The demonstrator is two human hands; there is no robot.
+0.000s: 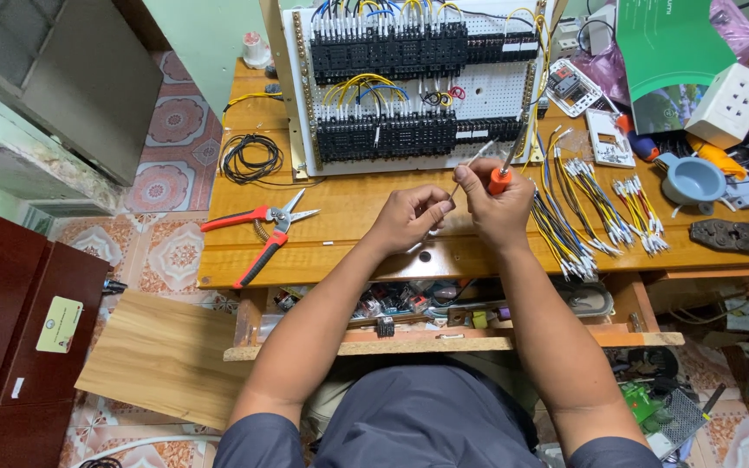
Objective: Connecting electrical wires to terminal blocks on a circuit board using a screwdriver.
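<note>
My left hand (409,217) pinches a thin white wire (468,167) that points up toward the wiring panel (413,82). Close beside it, my right hand (498,206) grips a screwdriver with an orange handle (501,179), its shaft angled up to the panel's lower right. The panel stands upright on the wooden bench (340,234) and carries two rows of black terminal blocks with yellow, blue and white wires. Both hands hover just in front of the panel's lower edge.
Red-handled cutters (263,230) lie on the bench to the left, a coil of black cable (250,158) behind them. Bundles of cut wires (595,208) lie right of my hands. Yellow-handled crimpers (743,237), a blue cup (692,180) and a white socket box (729,104) crowd the right. An open drawer (444,321) sits below.
</note>
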